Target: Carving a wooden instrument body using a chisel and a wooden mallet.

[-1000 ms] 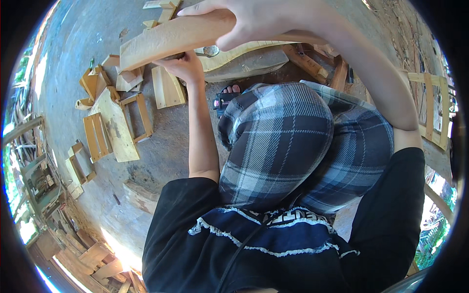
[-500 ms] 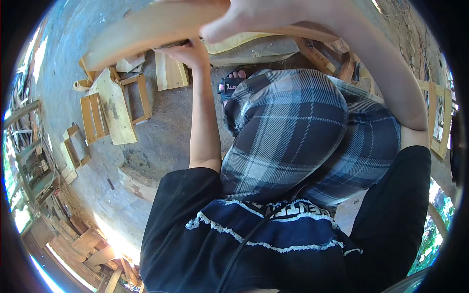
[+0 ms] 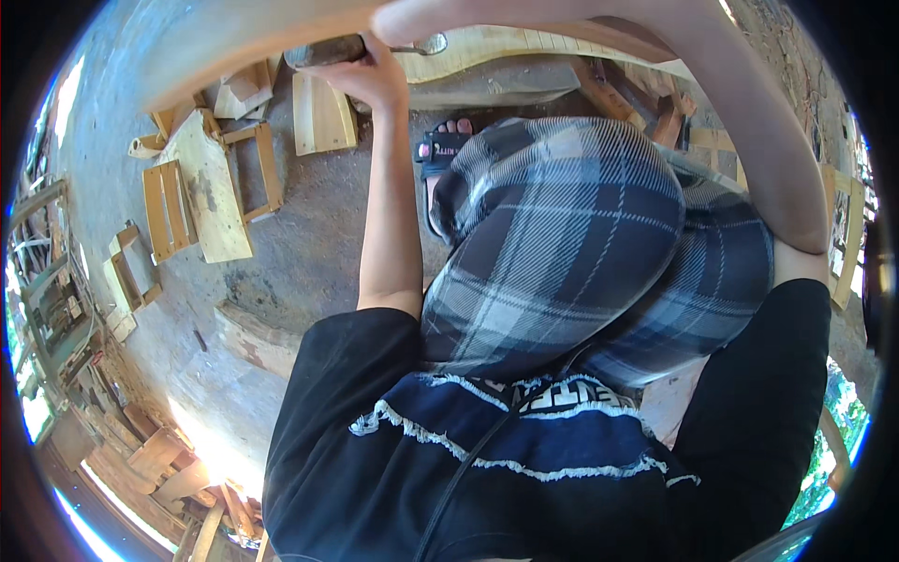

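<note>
We see the left grip (image 3: pixel 376 82) closed around a dark, rounded piece (image 3: pixel 323 52), which sticks out to its left. Just right of that grip a narrow metal part (image 3: pixel 426 45) with a rounded end shows; we cannot tell whether it belongs to the dark piece. Above the left grip, and reaching well to its left, is a large wooden board (image 3: pixel 248 45), its far end blurred. The right grip (image 3: pixel 423 16) lies against that board, above and slightly right of the left grip, but its fingers run past the upper edge of our view, so we cannot tell how far it is closed.

Right of the left grip, beneath the right forearm, we make out a long pale slab (image 3: pixel 524 42) with fine lines across it. Just below and left of the left grip stands a tapered pale block (image 3: pixel 320 114). Farther left and lower lie an open wooden frame (image 3: pixel 270 169), a broad stained plank (image 3: pixel 220 211) and a slatted panel (image 3: pixel 169 212). A sandalled foot (image 3: pixel 444 147) rests below and right of the left grip.
</note>
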A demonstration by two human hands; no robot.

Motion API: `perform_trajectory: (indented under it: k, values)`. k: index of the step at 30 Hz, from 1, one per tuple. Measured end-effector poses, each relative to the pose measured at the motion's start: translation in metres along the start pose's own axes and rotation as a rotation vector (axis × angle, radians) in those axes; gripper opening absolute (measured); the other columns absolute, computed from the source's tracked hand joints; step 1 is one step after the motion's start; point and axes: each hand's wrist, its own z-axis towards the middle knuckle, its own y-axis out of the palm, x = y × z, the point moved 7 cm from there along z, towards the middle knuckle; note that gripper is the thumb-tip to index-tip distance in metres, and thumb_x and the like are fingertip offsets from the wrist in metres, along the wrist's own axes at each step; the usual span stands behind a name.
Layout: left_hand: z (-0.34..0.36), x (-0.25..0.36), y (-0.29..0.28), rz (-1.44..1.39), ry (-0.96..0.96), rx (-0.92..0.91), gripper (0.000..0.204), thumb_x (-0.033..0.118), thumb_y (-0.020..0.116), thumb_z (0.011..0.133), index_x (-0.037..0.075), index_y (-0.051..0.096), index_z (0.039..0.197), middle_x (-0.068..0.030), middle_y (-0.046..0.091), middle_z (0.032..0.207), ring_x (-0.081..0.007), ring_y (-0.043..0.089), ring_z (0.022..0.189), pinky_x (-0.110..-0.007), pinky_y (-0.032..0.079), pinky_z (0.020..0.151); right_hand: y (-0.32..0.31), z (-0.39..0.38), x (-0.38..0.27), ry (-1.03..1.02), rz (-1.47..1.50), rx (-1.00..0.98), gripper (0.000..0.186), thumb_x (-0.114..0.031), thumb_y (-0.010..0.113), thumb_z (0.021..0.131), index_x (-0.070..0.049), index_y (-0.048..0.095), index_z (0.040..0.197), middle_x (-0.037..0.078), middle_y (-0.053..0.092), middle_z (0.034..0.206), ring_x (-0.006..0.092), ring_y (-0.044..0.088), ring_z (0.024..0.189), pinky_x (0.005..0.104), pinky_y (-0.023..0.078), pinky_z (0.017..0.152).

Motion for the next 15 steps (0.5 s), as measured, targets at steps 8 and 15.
perform_trajectory:
  k: [8, 15]
  values:
    - [-0.006, 0.001, -0.019, 0.074, 0.067, 0.097, 0.089, 0.020, 0.072, 0.084, -0.009, 0.008, 0.140, -0.0262, 0.041, 0.131, -0.0335, 0.045, 0.122, -0.044, 0.036, 0.102, 0.023, 0.012, 0.027, -0.019, -0.140, 0.097, 0.077, -0.033, 0.066, 0.069, -0.001, 0.047, 0.136, 0.025, 0.066, 0.103, 0.0345, 0.066, 0.091, 0.0384, 0.052, 0.086]
    - [-0.008, -0.007, -0.031, -0.152, -0.154, 0.184, 0.076, 0.012, 0.069, 0.086, -0.004, 0.015, 0.137, -0.0238, 0.036, 0.135, -0.0307, 0.042, 0.124, -0.043, 0.036, 0.107, 0.036, 0.016, 0.055, 0.094, -0.104, -0.035, 0.078, -0.034, 0.066, 0.071, 0.001, 0.045, 0.137, 0.026, 0.066, 0.101, 0.0342, 0.066, 0.089, 0.0375, 0.051, 0.086]
